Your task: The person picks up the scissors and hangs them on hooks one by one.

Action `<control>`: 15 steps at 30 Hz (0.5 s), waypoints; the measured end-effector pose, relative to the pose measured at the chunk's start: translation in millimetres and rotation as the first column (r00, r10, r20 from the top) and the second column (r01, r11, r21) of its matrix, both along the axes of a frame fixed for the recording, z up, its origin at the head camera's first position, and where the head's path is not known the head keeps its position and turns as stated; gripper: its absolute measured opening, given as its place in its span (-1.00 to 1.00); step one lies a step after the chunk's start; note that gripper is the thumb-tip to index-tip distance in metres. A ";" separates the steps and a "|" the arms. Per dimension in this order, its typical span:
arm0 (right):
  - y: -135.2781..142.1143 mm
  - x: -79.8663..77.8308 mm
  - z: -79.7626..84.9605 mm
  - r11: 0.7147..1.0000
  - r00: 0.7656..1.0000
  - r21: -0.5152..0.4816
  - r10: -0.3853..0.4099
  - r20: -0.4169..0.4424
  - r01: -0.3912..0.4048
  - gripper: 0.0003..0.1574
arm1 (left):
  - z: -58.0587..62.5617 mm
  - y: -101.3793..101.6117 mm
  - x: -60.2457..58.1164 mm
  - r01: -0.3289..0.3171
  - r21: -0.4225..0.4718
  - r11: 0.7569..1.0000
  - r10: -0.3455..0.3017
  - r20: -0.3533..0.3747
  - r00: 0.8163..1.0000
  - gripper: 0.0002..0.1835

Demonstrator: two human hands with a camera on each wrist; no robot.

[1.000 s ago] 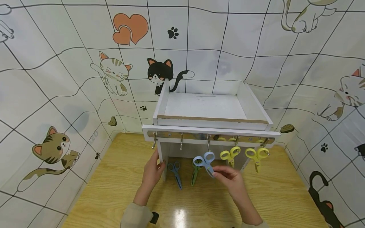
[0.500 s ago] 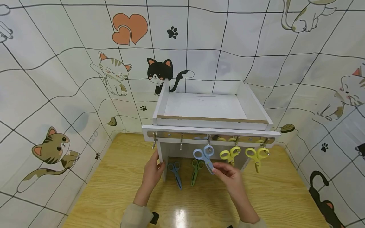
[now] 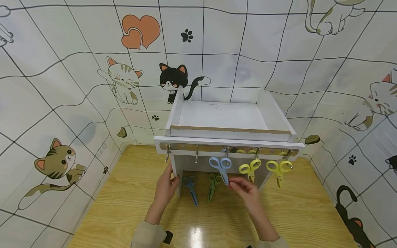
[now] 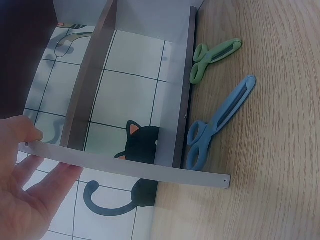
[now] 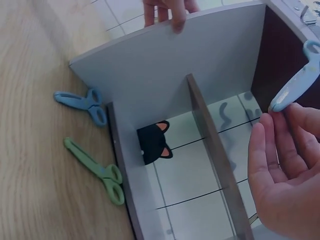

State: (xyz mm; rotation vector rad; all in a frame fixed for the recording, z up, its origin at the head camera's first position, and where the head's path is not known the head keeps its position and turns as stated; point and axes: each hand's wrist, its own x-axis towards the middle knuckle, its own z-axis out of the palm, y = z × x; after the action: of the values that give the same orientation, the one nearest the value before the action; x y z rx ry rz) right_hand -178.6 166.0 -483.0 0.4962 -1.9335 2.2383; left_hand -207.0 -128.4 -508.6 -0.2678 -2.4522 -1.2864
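Right grip (image 3: pixel 246 192) was nearly closed, fingertips pinching the tip of the light-blue scissors (image 3: pixel 222 167); handles angled above it, by a hook (image 3: pixel 227 151). Left grip (image 3: pixel 165 185) clasped the white side panel (image 3: pixel 178 165).

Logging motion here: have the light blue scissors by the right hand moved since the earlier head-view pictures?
Yes, upward: against the middle hook, the light blue scissors sit higher than a second ago, their handles now level with its tip.
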 end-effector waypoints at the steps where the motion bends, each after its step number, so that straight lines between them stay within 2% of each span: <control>1: -0.1 -0.8 -1.9 1.000 1.000 -0.008 0.007 -0.004 -0.007 -0.80 | -0.1 -0.1 -0.2 0.000 -0.002 1.000 0.000 0.000 1.000 -0.17; 4: -0.6 -2.5 -7.5 1.000 1.000 -0.014 -0.003 0.018 0.003 -0.83 | -0.5 -0.4 -0.2 -0.001 -0.002 1.000 0.001 0.011 1.000 -0.18; 7: -1.4 -3.7 -13.6 1.000 0.995 -0.001 -0.029 0.094 0.030 -0.81 | -0.6 -0.7 -0.5 0.002 -0.006 1.000 -0.001 0.015 1.000 -0.19; 12: -3.1 -8.6 -24.4 1.000 0.978 0.016 -0.002 0.210 -0.001 -0.73 | -0.4 -0.9 -0.4 0.003 -0.008 1.000 -0.003 0.011 1.000 -0.21; 15: -6.2 -12.4 -28.2 0.998 0.955 0.062 -0.017 0.295 -0.001 -0.73 | -0.2 -0.8 0.0 0.006 -0.005 1.000 -0.006 0.013 1.000 -0.21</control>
State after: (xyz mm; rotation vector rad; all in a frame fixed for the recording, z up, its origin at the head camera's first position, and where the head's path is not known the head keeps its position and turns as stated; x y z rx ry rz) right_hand -191.0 159.8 -511.2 0.1650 -2.1415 2.3678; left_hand -207.0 -129.2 -508.8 -0.2686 -2.4673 -1.2888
